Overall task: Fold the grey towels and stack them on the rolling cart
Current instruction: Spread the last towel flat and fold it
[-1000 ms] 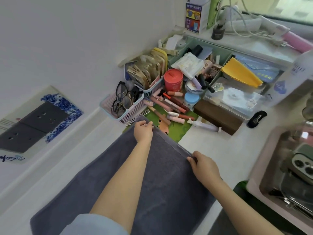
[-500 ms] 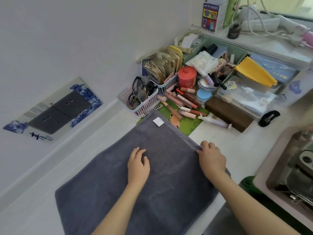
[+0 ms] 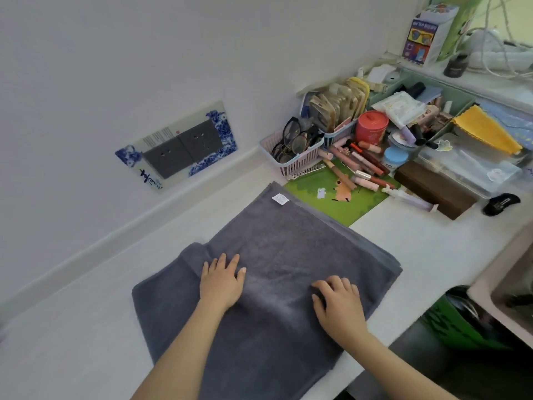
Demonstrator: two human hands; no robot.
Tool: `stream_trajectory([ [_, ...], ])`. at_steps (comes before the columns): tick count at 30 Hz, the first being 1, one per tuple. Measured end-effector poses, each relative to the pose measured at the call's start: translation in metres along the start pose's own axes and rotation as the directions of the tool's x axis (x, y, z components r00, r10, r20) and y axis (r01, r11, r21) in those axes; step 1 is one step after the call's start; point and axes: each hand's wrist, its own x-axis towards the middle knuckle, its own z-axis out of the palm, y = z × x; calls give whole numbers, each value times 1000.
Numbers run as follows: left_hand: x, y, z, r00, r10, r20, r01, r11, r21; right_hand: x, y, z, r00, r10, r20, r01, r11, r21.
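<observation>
A grey towel (image 3: 291,243) lies folded over itself on the white counter (image 3: 86,327), with a small white label (image 3: 280,199) at its far corner. My left hand (image 3: 220,281) rests flat on the towel's middle, fingers spread. My right hand (image 3: 339,301) presses down on the towel a little to the right, fingers slightly curled and holding nothing. The upper layer's left edge sits just left of my left hand, with the lower layer showing beyond it. No rolling cart is in view.
Beyond the towel lie a green mat (image 3: 340,197) with lipsticks, a pink basket of glasses (image 3: 291,151), a red tub (image 3: 370,127) and a brown box (image 3: 432,189). A wall socket panel (image 3: 178,148) is at left. A green bin (image 3: 461,321) and a sink edge (image 3: 501,272) are at right.
Both hands have slid back toward me across the towel from its far edge, flattening it. The view has shifted, so the clutter sits further right.
</observation>
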Motion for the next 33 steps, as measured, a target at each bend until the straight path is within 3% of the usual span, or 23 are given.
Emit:
stream_trajectory([
  [5, -48, -64, 22, 984, -163, 76, 162, 987, 18, -20, -47, 20, 987, -127, 101, 127, 992, 4],
  [10, -114, -156, 54, 909, -371, 190, 389, 919, -67, -51, -124, 39, 926, -338, 165, 341, 940, 13],
  [13, -151, -203, 71, 859, -464, 217, 492, 865, -101, -66, -167, 51, 886, -365, 285, 377, 926, 16],
  [16, -176, -226, 80, 866, -454, 210, 480, 872, -93, -65, -191, 66, 862, -324, 389, 365, 930, -34],
  [21, -204, -234, 108, 884, -456, 103, 467, 847, -254, -34, -216, 77, 835, -284, 472, 385, 913, -132],
  [25, -200, -244, 117, 883, -418, 214, 470, 789, -397, -7, -224, 83, 796, -275, 539, 428, 886, -181],
  [30, -169, -264, 118, 846, -437, 306, 528, 767, -365, 22, -233, 101, 792, -292, 536, 462, 861, -213],
  [33, -155, -269, 122, 828, -484, 284, 560, 746, -361, 39, -241, 111, 794, -307, 525, 473, 854, -216],
])
